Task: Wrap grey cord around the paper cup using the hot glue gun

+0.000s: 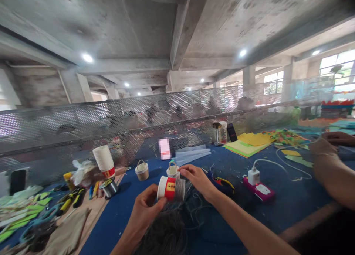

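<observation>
A white paper cup (163, 188) with a red and yellow label lies on its side, held between the thumb and fingers of my left hand (146, 201). Grey cord (179, 189) is wrapped around its right end. Just above that end is my right hand (198, 179), its fingers bent and close together; what they grip, if anything, I cannot make out. Behind the cup stands a small pale basket (172, 170) with a handle, partly covered. Another such basket (142, 171) is to its left. Below my hands lies a dark fibrous bundle (166, 231).
At left are stacked paper cups (103, 159), a wire spool (109, 188), pliers (68, 201) and scissors (39, 223). At right, a charger (253, 176) sits in a purple power strip (260, 192). Another person's arm (327, 166) rests beyond. A perforated metal screen (122, 118) runs behind.
</observation>
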Action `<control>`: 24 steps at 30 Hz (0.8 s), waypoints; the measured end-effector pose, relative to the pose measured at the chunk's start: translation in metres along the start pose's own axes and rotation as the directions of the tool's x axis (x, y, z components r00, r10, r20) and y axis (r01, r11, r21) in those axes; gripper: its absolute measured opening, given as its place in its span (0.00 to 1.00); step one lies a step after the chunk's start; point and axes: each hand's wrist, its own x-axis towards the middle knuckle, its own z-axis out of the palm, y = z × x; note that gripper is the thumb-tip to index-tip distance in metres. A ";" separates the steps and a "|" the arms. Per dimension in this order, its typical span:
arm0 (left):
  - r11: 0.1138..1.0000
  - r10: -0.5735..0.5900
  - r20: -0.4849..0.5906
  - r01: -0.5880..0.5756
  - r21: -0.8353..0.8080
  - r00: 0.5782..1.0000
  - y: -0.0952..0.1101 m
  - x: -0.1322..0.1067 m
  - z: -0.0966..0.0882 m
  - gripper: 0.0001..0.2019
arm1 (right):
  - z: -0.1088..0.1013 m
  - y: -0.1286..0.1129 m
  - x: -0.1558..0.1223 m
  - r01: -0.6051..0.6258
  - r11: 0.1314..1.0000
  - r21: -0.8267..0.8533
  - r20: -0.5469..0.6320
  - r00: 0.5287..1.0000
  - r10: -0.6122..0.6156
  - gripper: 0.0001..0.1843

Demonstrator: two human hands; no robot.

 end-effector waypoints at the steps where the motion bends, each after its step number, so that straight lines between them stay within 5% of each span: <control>1: 1.000 0.000 -0.014 0.000 0.011 1.000 0.000 0.001 0.000 0.08 | -0.001 -0.001 0.000 0.044 0.998 -0.042 -0.052 0.998 -0.046 0.18; 3: 0.999 0.002 -0.040 -0.001 0.033 0.999 0.002 0.002 -0.001 0.09 | -0.003 -0.004 -0.002 0.078 0.994 -0.081 -0.050 0.995 -0.082 0.20; 8: 0.998 0.025 -0.075 -0.021 0.061 0.997 0.001 0.004 -0.001 0.09 | -0.004 -0.014 -0.013 0.083 0.991 -0.102 0.172 0.983 -0.065 0.20; 14: 0.999 0.009 -0.053 -0.007 0.039 0.999 0.004 0.003 -0.001 0.11 | -0.003 -0.012 -0.014 0.070 0.982 -0.174 0.215 0.976 -0.032 0.23; 24: 0.967 -0.114 -0.041 0.101 -0.233 0.993 -0.007 0.005 -0.006 0.12 | 0.003 -0.013 -0.022 0.188 0.963 -0.193 0.200 0.968 -0.149 0.27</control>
